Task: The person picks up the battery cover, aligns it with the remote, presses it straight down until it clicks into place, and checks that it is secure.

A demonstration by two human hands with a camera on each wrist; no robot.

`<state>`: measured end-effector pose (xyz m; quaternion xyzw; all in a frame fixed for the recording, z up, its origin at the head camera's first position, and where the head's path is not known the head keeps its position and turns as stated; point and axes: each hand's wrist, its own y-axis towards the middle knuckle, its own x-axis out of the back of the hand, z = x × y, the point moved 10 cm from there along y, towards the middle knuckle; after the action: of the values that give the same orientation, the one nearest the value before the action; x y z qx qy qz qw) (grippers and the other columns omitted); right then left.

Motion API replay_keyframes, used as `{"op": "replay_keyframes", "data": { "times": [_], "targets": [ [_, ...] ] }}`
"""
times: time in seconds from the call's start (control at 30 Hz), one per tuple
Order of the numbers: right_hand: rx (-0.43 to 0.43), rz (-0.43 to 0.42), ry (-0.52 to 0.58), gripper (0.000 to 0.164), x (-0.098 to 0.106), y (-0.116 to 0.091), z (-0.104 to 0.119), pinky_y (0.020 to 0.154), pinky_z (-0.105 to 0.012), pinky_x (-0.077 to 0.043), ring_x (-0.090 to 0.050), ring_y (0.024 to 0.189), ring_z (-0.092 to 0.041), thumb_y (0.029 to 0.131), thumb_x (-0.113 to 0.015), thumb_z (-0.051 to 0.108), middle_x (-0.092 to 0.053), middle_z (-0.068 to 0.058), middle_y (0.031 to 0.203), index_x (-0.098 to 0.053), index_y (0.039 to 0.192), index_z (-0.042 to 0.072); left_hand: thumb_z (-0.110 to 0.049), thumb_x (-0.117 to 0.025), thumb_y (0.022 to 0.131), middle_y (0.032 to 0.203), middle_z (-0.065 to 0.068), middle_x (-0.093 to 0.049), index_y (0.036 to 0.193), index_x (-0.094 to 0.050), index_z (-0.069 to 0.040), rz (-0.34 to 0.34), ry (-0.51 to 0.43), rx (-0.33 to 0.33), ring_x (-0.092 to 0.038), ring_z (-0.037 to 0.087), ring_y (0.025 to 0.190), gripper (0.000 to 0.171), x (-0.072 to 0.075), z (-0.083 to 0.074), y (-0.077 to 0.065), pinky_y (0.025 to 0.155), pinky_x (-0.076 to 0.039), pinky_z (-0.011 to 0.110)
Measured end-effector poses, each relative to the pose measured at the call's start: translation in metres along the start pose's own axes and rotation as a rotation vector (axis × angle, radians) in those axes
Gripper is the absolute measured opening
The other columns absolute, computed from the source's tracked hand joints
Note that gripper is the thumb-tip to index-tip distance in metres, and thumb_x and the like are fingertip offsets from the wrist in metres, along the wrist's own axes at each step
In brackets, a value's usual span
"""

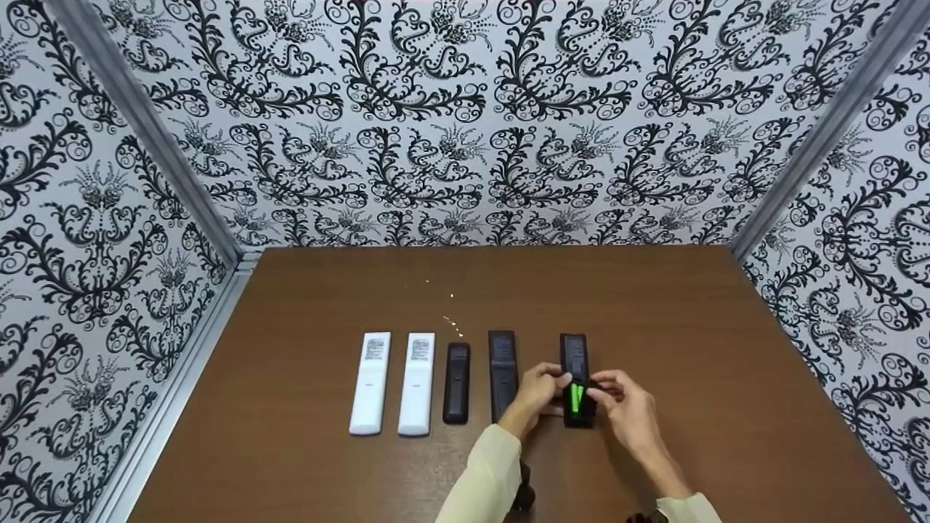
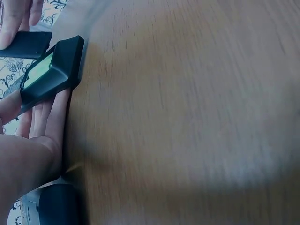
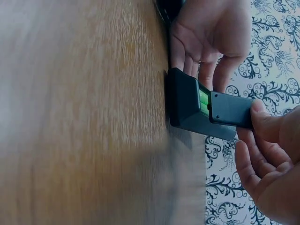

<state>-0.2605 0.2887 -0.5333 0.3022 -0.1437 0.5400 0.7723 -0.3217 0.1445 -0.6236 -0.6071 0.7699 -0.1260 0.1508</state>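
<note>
A black remote control (image 1: 575, 354) lies back side up, its battery compartment uncovered and green batteries (image 1: 576, 398) showing inside. My left hand (image 1: 539, 391) grips it from the left, with the thumb on its edge in the left wrist view and the other fingers beneath. My right hand (image 1: 631, 408) pinches a flat black battery cover (image 3: 231, 110) between thumb and fingers. In the right wrist view the cover stands just over the compartment beside the batteries; whether it touches the remote I cannot tell.
Left of my hands, two white remotes (image 1: 370, 385), a small black remote (image 1: 456, 383) and a longer black remote (image 1: 503, 367) lie in a row on the brown wooden table (image 1: 305, 305). Patterned walls (image 1: 450, 145) enclose the table's back and sides.
</note>
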Motion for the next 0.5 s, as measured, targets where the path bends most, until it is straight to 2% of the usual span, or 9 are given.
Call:
{"op": "replay_keyframes", "data": {
  "times": [0.23, 0.5],
  "targets": [
    [-0.029, 0.073, 0.009, 0.018, -0.014, 0.004, -0.003, 0.073, -0.019, -0.053, -0.066, 0.085, -0.013, 0.086, -0.074, 0.000, -0.073, -0.010, 0.095, -0.072, 0.102, 0.008, -0.019, -0.064, 0.096, 0.103, 0.012, -0.071, 0.124, -0.063, -0.007, 0.002, 0.000, 0.008, -0.069, 0.020, 0.088, 0.031, 0.000, 0.001, 0.000, 0.066, -0.062, 0.038],
    [-0.045, 0.062, 0.001, 0.018, -0.019, 0.004, -0.007, 0.072, -0.020, -0.053, -0.069, 0.083, -0.015, 0.084, -0.076, 0.000, -0.074, -0.011, 0.093, -0.073, 0.100, 0.007, -0.018, -0.065, 0.095, 0.100, 0.012, -0.071, 0.123, -0.064, -0.006, 0.004, -0.012, 0.006, -0.069, 0.020, 0.085, 0.031, 0.000, 0.000, 0.001, 0.064, -0.062, 0.038]
  ]
}}
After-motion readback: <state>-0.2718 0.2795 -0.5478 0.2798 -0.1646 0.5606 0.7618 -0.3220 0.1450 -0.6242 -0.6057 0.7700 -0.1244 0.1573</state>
